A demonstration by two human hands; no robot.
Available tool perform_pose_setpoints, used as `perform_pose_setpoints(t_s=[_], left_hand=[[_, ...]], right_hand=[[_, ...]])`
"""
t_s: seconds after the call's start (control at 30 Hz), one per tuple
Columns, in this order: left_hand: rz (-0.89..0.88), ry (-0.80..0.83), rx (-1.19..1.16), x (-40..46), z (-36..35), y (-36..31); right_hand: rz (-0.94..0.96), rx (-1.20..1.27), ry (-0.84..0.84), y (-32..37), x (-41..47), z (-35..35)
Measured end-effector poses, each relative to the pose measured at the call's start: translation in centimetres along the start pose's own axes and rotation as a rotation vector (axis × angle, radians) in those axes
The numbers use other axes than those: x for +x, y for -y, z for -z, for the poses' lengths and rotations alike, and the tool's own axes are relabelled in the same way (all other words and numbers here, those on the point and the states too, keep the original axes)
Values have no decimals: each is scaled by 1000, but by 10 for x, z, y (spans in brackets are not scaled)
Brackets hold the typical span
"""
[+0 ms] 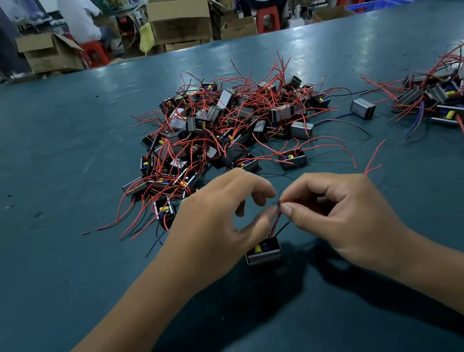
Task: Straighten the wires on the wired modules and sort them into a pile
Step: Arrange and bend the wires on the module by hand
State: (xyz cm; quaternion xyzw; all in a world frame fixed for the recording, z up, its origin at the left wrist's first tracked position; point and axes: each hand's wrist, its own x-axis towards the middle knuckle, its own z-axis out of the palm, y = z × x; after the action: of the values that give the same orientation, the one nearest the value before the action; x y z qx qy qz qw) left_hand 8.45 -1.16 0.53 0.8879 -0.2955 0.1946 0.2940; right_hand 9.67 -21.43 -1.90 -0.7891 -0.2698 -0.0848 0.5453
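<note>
Item: one wired module [263, 253] on the green table [45, 172], nearer me than the big tangled pile [226, 125]. My left hand [216, 222] and right hand [340, 214] both pinch its red wires [277, 218] above it. Second pile [446, 98] far right of the big one.

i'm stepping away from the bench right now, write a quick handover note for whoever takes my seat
Left hand: fingertips pinch the red wires of the module standing on the table right in front.
Right hand: pinches the same red wires higher up, mid-straightening.
Big tangled pile: centre of the table, wires going every way.
Smaller pile: far right, apparently the sorted ones.
One stray module lies between the piles.
Done: apparently the smaller pile. Left: finish this module, add it to that pile, then work through the big pile.
</note>
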Motion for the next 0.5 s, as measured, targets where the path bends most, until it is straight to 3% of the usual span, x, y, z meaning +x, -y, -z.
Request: perform_pose_setpoints(t_s=[0.23, 0.5], left_hand=[[-249, -78, 242, 2, -1, 4], [-196, -116, 230, 0, -4, 2]], right_hand=[[-27, 49, 51, -4, 0, 0], [-21, 47, 42, -3, 0, -1]])
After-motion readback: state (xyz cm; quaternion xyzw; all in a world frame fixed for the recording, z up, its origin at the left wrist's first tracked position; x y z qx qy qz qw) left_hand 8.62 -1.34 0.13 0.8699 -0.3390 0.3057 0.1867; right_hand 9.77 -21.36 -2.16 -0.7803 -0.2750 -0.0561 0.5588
